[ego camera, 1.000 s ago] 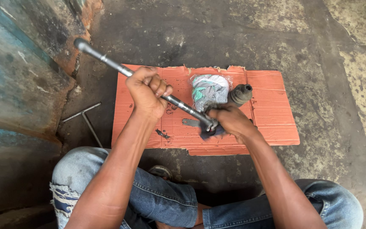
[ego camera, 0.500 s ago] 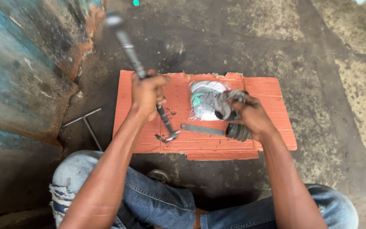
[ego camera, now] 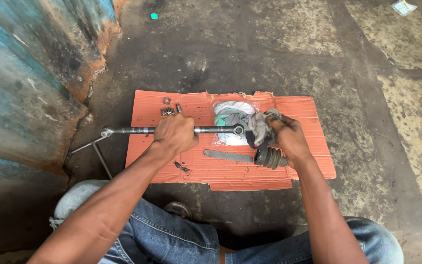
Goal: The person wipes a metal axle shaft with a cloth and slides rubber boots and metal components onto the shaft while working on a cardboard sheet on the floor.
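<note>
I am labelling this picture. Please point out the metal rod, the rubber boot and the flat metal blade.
metal rod (ego camera: 133, 130), head view, bare shaft left of the left hand.
rubber boot (ego camera: 268, 157), head view, ribbed side.
flat metal blade (ego camera: 228, 156), head view, middle of the strip.

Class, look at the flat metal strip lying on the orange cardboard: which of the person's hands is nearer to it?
Right. The right hand grips the ribbed rubber boot touching the flat metal strip's end; the left hand holds the rod above its other end.

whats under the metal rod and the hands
A sheet of orange cardboard on the concrete floor; on it a flat metal strip, small nuts and a plastic bag. Anything beneath the cardboard is hidden.
</note>
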